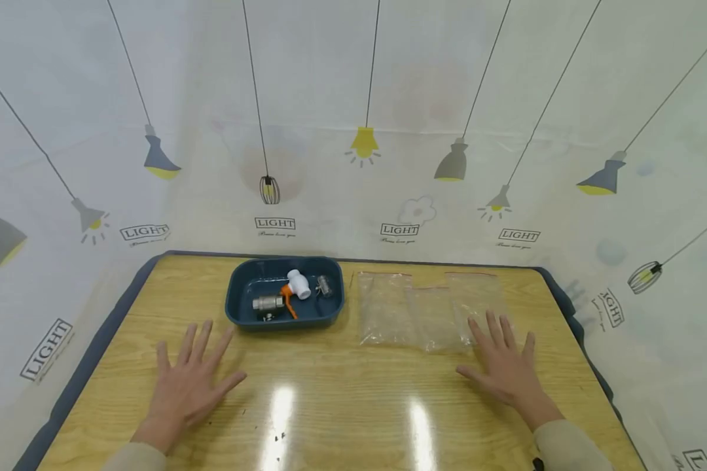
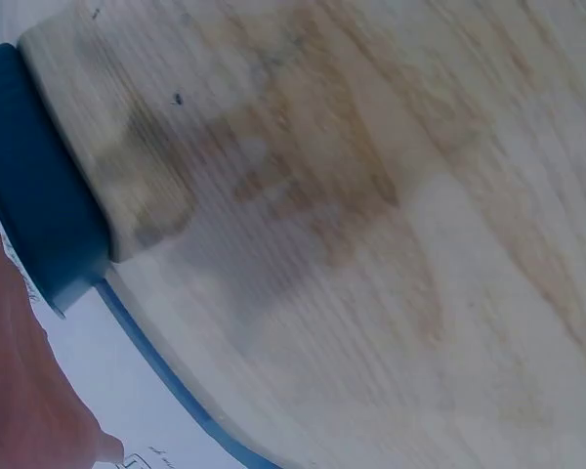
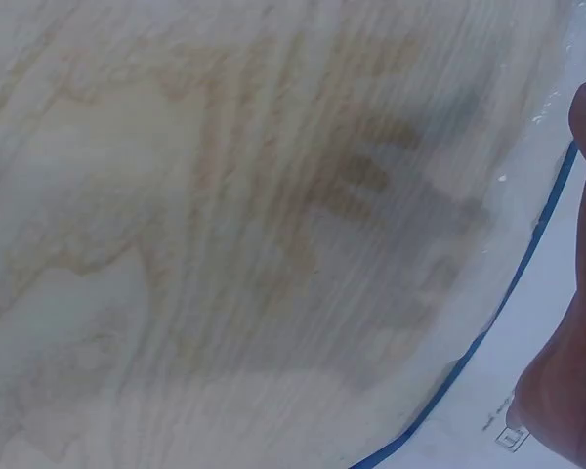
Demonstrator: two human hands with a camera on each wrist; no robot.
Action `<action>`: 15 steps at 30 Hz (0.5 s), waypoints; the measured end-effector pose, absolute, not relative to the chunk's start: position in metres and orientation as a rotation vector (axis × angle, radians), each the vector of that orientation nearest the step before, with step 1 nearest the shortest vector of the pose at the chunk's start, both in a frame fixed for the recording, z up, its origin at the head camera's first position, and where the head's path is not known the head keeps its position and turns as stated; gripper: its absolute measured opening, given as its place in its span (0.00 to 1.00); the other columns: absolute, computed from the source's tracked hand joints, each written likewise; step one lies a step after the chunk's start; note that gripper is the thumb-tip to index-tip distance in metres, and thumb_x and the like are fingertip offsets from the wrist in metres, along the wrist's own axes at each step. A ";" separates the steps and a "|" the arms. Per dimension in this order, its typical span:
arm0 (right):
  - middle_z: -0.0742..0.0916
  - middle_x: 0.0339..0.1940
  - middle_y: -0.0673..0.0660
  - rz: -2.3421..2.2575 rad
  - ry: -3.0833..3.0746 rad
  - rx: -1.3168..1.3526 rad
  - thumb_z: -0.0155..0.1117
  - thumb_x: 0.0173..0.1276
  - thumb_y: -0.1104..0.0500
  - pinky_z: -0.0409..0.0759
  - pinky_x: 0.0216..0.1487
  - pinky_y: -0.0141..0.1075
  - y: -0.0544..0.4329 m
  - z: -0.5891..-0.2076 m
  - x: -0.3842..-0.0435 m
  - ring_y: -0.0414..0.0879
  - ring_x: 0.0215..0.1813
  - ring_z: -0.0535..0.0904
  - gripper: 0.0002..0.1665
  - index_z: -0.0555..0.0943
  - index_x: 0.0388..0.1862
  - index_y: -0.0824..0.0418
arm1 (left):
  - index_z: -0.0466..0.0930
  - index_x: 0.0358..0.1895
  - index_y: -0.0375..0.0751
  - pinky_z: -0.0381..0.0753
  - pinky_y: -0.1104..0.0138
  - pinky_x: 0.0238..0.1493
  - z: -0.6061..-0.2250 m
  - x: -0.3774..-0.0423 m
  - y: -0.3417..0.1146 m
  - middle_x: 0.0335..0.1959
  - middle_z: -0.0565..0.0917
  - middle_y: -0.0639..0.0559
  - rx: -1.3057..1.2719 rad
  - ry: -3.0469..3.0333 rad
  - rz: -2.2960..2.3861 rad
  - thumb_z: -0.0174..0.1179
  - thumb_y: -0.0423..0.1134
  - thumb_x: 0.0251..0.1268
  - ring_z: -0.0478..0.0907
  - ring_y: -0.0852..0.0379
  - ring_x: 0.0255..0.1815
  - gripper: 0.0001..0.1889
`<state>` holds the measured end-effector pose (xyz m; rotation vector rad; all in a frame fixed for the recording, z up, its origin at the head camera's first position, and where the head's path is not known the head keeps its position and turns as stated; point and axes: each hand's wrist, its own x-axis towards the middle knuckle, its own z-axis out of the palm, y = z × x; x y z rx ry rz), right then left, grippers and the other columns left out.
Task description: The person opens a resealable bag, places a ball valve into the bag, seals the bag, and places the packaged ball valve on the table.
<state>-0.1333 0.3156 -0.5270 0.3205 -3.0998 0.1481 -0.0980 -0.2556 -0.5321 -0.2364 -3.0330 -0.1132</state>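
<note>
My left hand (image 1: 187, 386) is spread palm down over the table's left part, fingers straight, holding nothing. Just beyond its fingertips sits a dark blue tray (image 1: 289, 324). Inside lie a metal valve (image 1: 268, 302), a white plastic valve (image 1: 298, 284) with an orange handle (image 1: 288, 302), and a smaller metal fitting (image 1: 324, 286). Spread the same way on the right, my right hand (image 1: 503, 366) is empty, its fingertips overlapping the nearest of three clear zip bags (image 1: 477, 297) in the head view. The other bags (image 1: 385, 311) (image 1: 435, 317) lie flat to its left.
The wooden table (image 1: 342, 392) has a dark blue edge and bears small dark specks (image 1: 279, 437) near the front. A pale cloth (image 1: 330, 85) printed with lamps hangs behind and along both sides.
</note>
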 end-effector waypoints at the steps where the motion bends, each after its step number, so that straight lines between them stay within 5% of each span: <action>1: 0.43 0.82 0.58 0.152 -3.099 0.336 0.57 0.61 0.26 0.33 0.65 0.78 0.313 -0.526 -0.134 0.63 0.81 0.39 0.57 0.48 0.80 0.46 | 0.46 0.78 0.63 0.29 0.28 0.67 -0.530 -0.098 -0.253 0.81 0.44 0.43 -0.244 -3.036 -0.117 0.45 0.73 0.63 0.42 0.37 0.80 0.43; 15: 0.56 0.80 0.61 0.139 -3.011 0.584 0.62 0.59 0.29 0.41 0.68 0.74 0.251 -0.514 -0.159 0.62 0.79 0.52 0.53 0.57 0.78 0.48 | 0.54 0.76 0.64 0.36 0.36 0.74 -0.505 -0.100 -0.205 0.81 0.47 0.47 -0.389 -3.011 -0.195 0.49 0.69 0.65 0.45 0.40 0.80 0.38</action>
